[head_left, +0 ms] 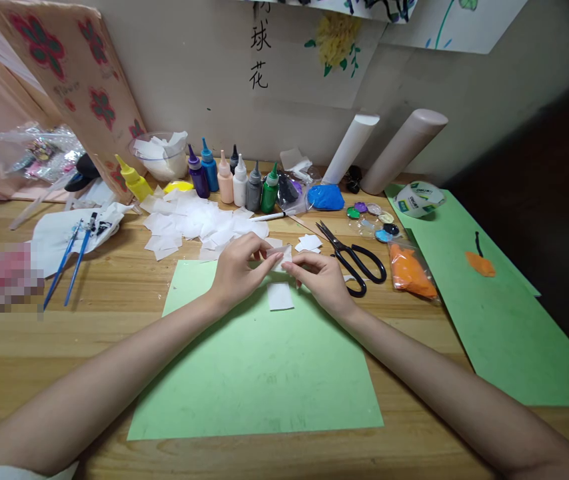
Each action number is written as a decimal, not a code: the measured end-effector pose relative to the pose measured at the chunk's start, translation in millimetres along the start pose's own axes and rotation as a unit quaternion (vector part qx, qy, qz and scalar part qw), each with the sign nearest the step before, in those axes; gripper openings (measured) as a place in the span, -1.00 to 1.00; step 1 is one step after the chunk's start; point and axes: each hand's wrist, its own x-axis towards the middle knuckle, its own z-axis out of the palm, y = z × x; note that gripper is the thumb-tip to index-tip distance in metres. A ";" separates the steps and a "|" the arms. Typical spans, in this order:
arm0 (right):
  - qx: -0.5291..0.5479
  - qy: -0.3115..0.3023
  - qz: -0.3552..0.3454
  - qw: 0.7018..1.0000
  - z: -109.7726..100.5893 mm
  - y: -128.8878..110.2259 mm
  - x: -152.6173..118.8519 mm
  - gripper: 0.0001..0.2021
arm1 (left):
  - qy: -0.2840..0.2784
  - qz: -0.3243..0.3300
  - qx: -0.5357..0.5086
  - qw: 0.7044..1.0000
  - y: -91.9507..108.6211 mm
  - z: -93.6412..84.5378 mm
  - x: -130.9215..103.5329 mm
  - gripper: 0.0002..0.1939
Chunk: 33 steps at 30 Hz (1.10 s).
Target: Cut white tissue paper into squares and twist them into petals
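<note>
Between my two hands is a small thin piece of white paper. My left hand pinches its left side with thumb and fingers. On the right side, my right hand holds it by the fingertips. Just below the fingers, a white square lies on a green sheet. Many thin white paper pieces are spread behind my left hand. A few small white squares lie behind my right hand, next to black-handled scissors with parted blades.
Paint bottles stand along the back, near a bowl of paper. To the right are a bag of orange clay, a tape roll and another green sheet. Two blue brushes lie at the left.
</note>
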 end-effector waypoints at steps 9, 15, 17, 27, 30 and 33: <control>0.003 0.010 0.004 1.000 0.7 -0.7 0.3 -0.77 | 0.060 0.023 0.055 0.996 1.5 -1.4 0.0 -0.88; -0.038 -0.014 -0.038 0.998 -1.0 -0.1 0.7 -0.71 | 0.012 0.109 0.170 0.979 4.4 1.0 -4.2 -0.90; -0.042 -0.023 -0.047 0.998 -1.4 0.4 0.9 -0.68 | 0.015 0.112 0.189 0.975 4.5 1.3 -5.0 -0.90; -0.025 -0.041 -0.016 0.999 -1.4 3.3 -0.4 -0.64 | 0.016 0.102 0.181 0.978 2.0 1.2 -4.9 -0.88; -0.033 -0.042 -0.027 0.998 -1.4 1.3 -0.2 -0.66 | 0.015 0.095 0.165 0.982 1.3 1.3 -4.2 -0.89; -0.044 -0.047 -0.045 0.997 -1.0 -1.8 -0.2 -0.69 | 0.015 0.092 0.154 0.984 1.4 1.0 -3.9 -0.90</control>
